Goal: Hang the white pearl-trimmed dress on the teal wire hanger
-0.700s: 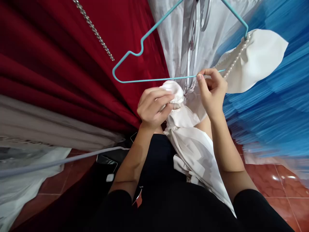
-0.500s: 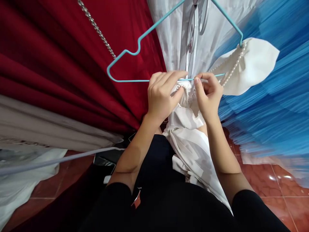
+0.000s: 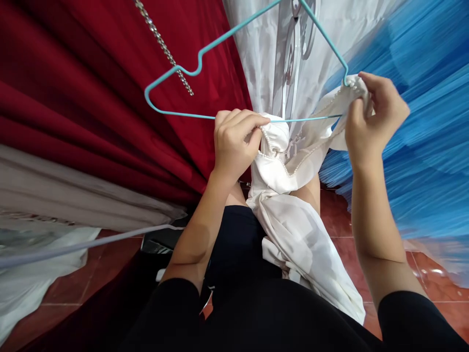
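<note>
Head view: the left hand (image 3: 234, 142) gripped one bunched shoulder of the white pearl-trimmed satin garment (image 3: 293, 215) under the bottom bar of the thin turquoise wire hanger (image 3: 205, 49); the right hand (image 3: 373, 120) pinched the other shoulder at the hanger's right end. The bar ran left to right between them, red velvet cloth (image 3: 73, 98) beyond.

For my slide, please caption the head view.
Both hands, left hand and right hand, grip a white pearl-trimmed garment at a teal wire hanger.
</note>
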`<state>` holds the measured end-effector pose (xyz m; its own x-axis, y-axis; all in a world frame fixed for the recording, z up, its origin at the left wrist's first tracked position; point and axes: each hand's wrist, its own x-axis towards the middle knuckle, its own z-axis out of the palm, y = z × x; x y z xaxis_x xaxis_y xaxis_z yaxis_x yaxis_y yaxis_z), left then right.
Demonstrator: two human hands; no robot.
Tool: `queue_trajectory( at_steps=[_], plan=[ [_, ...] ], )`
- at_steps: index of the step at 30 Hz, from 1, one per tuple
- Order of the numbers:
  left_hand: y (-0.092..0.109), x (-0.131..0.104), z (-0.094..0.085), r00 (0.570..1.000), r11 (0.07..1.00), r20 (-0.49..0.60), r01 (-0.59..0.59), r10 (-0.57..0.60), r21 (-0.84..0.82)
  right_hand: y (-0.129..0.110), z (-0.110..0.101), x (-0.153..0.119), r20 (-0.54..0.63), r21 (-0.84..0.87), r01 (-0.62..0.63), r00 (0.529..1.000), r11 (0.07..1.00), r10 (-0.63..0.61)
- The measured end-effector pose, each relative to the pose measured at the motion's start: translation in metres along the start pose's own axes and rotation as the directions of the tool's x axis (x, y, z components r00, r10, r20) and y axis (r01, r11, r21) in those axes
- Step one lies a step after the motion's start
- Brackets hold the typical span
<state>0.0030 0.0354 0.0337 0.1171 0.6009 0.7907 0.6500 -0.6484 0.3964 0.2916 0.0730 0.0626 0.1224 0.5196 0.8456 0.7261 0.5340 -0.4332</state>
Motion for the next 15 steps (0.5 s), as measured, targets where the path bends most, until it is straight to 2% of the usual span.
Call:
queue_trajectory(
  at_steps=[2,4,6,8,10,12,15],
  plan=[
    [-0.001,0.001,-0.004,1.000,0.999,0.006,-0.012,0.012,-0.030,0.014,-0.007,0.012,-0.052,-0.056,-0.029,0.998,0.998,0.027],
    [-0.004,0.001,-0.006,1.000,0.998,0.017,-0.025,0.026,-0.049,0.034,-0.016,0.022,-0.157,-0.086,0.033,0.987,0.996,-0.046],
    [-0.007,0.001,-0.007,0.999,0.998,0.025,-0.028,0.029,-0.052,0.056,-0.025,0.023,-0.301,-0.087,0.093,0.947,0.992,-0.115],
    [-0.010,0.001,-0.006,0.999,0.998,0.020,-0.030,0.031,-0.053,0.072,-0.030,0.012,-0.407,-0.070,0.107,0.905,0.992,-0.126],
    [-0.011,0.000,-0.003,0.999,0.997,0.005,-0.044,0.045,-0.061,0.076,-0.030,-0.012,-0.411,-0.050,0.066,0.908,0.997,-0.081],
    [-0.011,-0.001,0.001,0.998,0.996,-0.010,-0.063,0.062,-0.063,0.066,-0.025,-0.040,-0.353,-0.055,0.074,0.931,0.996,-0.089],
    [-0.011,-0.001,0.008,0.994,0.993,-0.037,-0.103,0.101,-0.062,0.037,-0.015,-0.071,-0.248,-0.127,0.203,0.941,0.971,-0.230]
  ],
)
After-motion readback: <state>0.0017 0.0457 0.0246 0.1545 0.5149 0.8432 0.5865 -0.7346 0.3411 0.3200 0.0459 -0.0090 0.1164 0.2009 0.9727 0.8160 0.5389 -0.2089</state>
